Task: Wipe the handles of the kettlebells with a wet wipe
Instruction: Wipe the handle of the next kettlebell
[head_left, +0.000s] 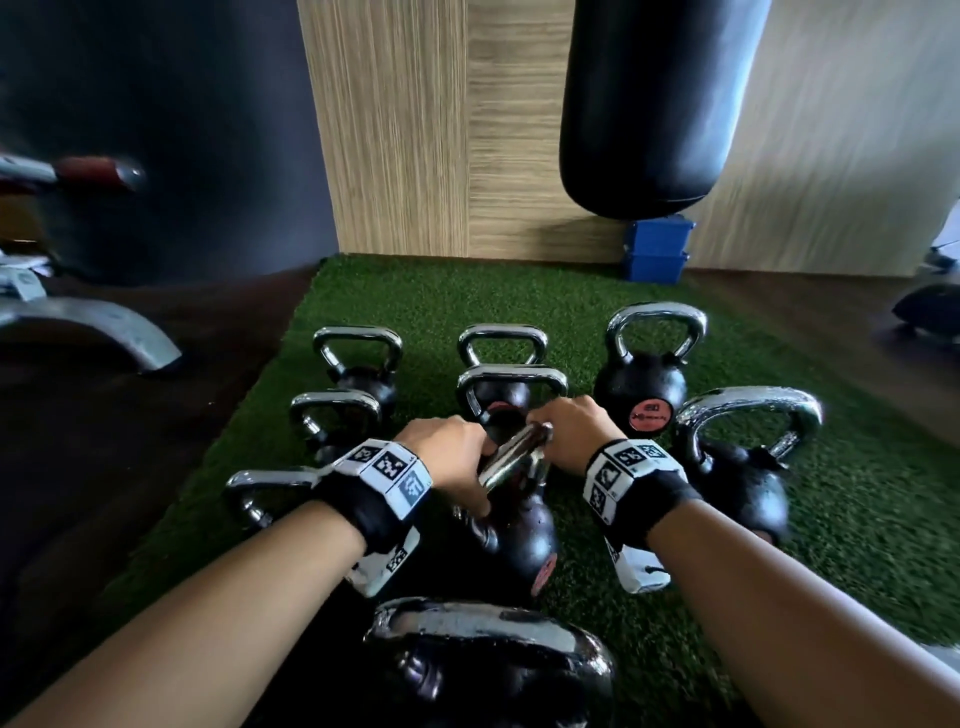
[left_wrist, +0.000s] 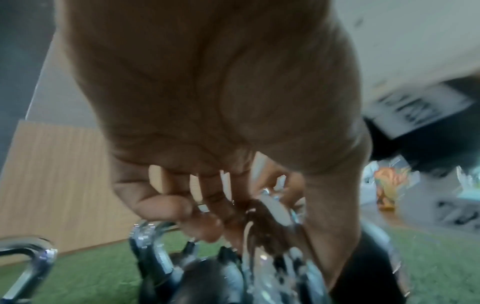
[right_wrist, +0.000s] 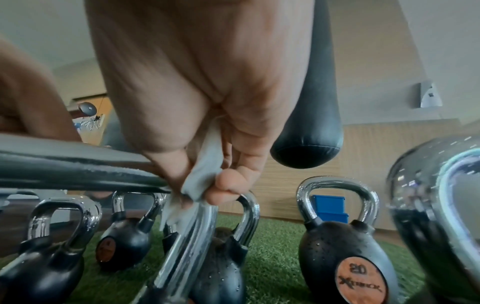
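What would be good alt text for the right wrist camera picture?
Seen from the wrist, the right hand pinches a wet wipe against the corner of a chrome kettlebell handle. More black kettlebells, one marked 20, stand on green turf under a hanging punching bag.

Gym. Black chrome-handled kettlebells (head_left: 641, 371) clustered on green artificial turf (head_left: 597, 291) (one marked 20), black punching bag (head_left: 654, 104) hanging at 1 o'clock, weight-machine frame (head_left: 88, 325) at 9 o'clock, dark rubber floor (head_left: 130, 426) around the turf.
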